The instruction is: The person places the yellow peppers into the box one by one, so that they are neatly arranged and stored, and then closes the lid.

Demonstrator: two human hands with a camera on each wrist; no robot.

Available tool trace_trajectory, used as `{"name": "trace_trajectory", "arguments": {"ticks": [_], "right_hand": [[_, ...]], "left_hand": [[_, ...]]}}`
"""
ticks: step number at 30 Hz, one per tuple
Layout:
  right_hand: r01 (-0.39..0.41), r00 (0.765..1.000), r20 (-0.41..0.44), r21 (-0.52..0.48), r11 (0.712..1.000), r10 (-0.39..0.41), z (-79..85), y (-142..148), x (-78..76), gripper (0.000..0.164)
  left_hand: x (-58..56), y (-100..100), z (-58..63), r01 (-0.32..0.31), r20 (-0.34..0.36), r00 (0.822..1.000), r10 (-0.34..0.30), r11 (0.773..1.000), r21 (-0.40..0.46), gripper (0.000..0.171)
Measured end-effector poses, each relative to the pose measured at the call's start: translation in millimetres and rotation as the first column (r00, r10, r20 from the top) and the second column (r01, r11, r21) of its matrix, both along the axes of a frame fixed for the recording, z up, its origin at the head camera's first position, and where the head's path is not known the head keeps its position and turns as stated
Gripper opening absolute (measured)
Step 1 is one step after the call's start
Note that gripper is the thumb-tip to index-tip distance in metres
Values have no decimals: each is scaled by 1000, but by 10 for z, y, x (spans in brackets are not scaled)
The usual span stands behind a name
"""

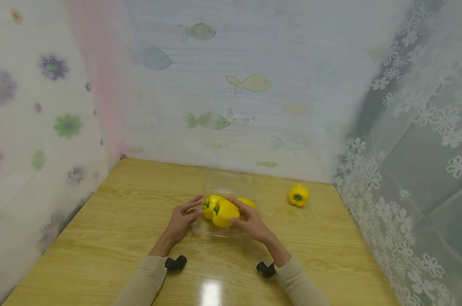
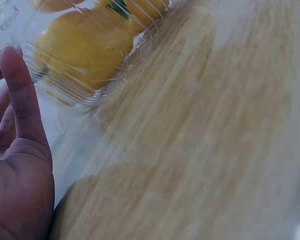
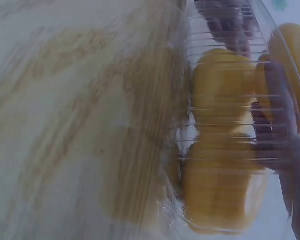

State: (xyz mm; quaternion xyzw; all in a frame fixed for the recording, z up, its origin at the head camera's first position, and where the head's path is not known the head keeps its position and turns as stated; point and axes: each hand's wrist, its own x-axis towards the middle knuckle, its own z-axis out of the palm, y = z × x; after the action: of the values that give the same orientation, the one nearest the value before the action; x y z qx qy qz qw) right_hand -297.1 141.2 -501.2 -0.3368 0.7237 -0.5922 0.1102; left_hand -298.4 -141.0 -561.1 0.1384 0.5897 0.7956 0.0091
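A clear plastic clamshell container (image 1: 219, 233) lies on the table with its lid raised toward the wall. Yellow bell peppers sit inside, one (image 1: 212, 200) at the left and another (image 1: 247, 202) partly behind my right hand (image 1: 250, 219). That hand grips a yellow bell pepper (image 1: 224, 213) over the container, thumb and fingers on its right side, green stem toward the left. My left hand (image 1: 182, 219) is at the container's left side, fingers fairly straight and holding nothing. In the left wrist view a fingertip is right at the ribbed plastic wall (image 2: 65, 82).
One more yellow bell pepper (image 1: 298, 195) stands on the wooden table (image 1: 315, 246) to the right of the container. Printed sheets hang around the table, with a fish-patterned one (image 1: 238, 140) at the back. A black wrist camera is on each forearm.
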Motion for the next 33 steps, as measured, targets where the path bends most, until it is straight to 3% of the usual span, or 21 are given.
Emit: {"name": "trace_trajectory", "arguments": {"ticks": [12,21,33], "right_hand": [[-21,1000,-2,30,999,21,-12,-46,15,59],[-60,998,29,108,992,57,-59,-50,-16,59],[-86,996,51,128,988,80,-53,-76,-15,59]], "left_hand": [[-11,3,-20,2,-33,999,-2,1000,-7,46],[-3,12,-10,-13,-12,1000,12,1000,-16,46],[-9,0,-18,-15,-31,999,13,999,-46,47]]}}
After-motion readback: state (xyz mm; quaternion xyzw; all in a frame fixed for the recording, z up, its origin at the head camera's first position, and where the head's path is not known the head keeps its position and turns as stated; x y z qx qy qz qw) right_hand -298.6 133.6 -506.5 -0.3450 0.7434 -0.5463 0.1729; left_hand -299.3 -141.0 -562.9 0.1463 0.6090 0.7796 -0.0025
